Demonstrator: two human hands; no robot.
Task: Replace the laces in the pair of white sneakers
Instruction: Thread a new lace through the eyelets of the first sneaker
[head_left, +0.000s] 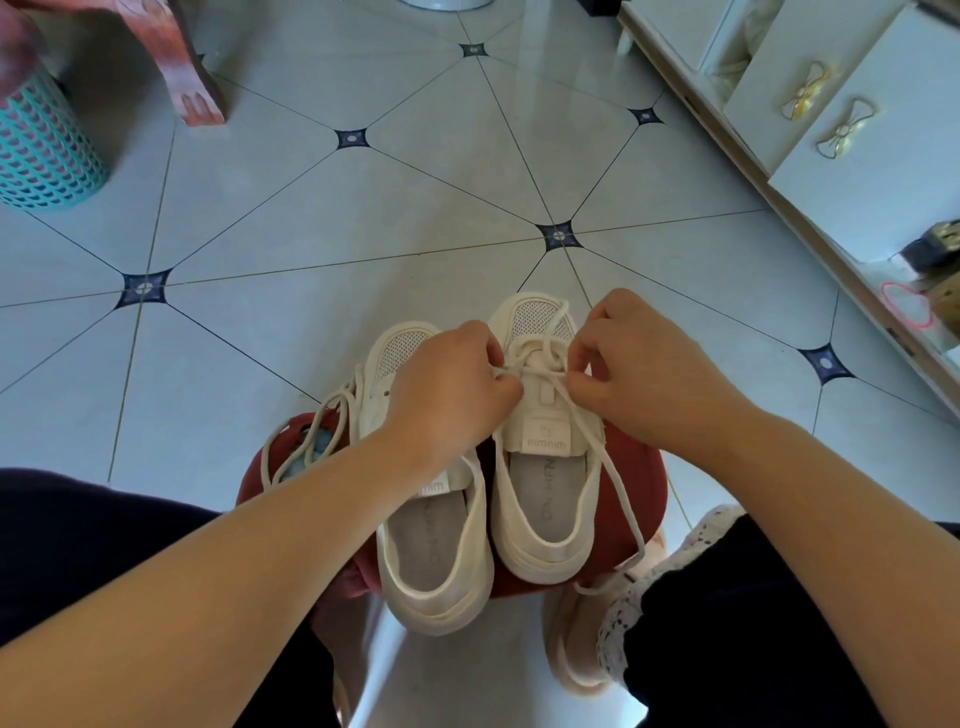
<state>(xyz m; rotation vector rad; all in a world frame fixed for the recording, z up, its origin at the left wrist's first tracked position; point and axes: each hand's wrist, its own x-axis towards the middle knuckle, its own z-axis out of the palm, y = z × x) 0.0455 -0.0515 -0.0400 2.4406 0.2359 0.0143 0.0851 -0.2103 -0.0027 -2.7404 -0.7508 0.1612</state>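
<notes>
Two white sneakers stand side by side on a red stool (631, 467), toes pointing away from me. My left hand (447, 384) and my right hand (634, 358) both pinch the white lace (550, 332) over the tongue of the right sneaker (545, 499). One end of that lace trails down the stool's right side (623, 499). The left sneaker (431, 551) is partly hidden under my left wrist. A loose lace (306, 441) lies looped beside it on the stool's left edge.
The floor is pale tile with dark diamond insets (558, 236). A teal basket (41, 150) and a red wooden furniture leg (182, 67) stand far left. A white cabinet with gold bow handles (831, 114) runs along the right. My dark-trousered knees flank the stool.
</notes>
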